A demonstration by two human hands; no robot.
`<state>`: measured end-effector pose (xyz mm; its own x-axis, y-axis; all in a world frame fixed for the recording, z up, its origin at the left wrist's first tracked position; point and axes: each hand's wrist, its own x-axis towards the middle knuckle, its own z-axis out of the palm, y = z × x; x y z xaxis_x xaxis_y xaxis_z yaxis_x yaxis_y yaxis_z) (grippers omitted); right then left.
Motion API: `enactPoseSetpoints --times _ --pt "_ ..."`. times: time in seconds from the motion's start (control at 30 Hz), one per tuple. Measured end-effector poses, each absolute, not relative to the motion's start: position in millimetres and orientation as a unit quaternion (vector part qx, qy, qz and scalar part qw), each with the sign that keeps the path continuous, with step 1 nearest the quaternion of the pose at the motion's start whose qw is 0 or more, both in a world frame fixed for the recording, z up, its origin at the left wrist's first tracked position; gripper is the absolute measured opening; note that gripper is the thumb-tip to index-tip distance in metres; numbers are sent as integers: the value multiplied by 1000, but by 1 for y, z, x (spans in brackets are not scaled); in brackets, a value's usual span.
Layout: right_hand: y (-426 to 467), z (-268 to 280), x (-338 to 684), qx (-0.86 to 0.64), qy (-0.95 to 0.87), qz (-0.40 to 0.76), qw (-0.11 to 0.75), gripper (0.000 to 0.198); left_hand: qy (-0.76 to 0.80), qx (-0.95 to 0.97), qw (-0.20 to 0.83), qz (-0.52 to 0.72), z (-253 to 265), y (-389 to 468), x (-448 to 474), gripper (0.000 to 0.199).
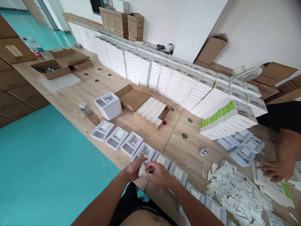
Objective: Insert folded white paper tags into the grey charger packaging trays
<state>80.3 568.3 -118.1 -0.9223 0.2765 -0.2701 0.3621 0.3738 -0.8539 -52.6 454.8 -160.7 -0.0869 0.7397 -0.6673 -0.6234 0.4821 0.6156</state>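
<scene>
The person's fingers [154, 164] partly hide the white piece [142, 172] (its details blurred); the right edge crops the co-worker [287, 146].

left hand [134, 168] + right hand [158, 174] — on white piece [142, 171] | trays [127, 148] — in row

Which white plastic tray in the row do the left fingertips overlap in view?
The fourth white, compartmented plastic tray from the row's left end; the bare left hand covers no other.

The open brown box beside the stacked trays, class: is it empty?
No, rows of small white pieces lie inside the open brown box.
</scene>
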Motion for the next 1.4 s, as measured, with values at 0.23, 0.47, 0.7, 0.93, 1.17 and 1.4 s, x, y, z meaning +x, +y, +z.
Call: enactPoseSetpoints --times 0.23,0.47,0.7,0.93,1.17,1.4 --pt "612 -185 34 202 939 -274 -45 34 729 115 528 419 -201 426 -58 24" --pt "596 -212 45 176 963 -197 -60 34 757 158 497 394 -204 424 -54 32" --pt "657 -180 -14 254 946 -159 -123 33 789 262 435 347 -191 398 -124 60" --pt "769 -143 -115 352 929 -34 105 55 746 357 497 263 -213 387 -193 57" --pt "811 -166 -135 312 923 -48 222 60 677 225 578 395 -185 353 -235 47" --pt "803 -137 -116 344 928 0 141 56 543 66 670 501 -166 363 -245 43"
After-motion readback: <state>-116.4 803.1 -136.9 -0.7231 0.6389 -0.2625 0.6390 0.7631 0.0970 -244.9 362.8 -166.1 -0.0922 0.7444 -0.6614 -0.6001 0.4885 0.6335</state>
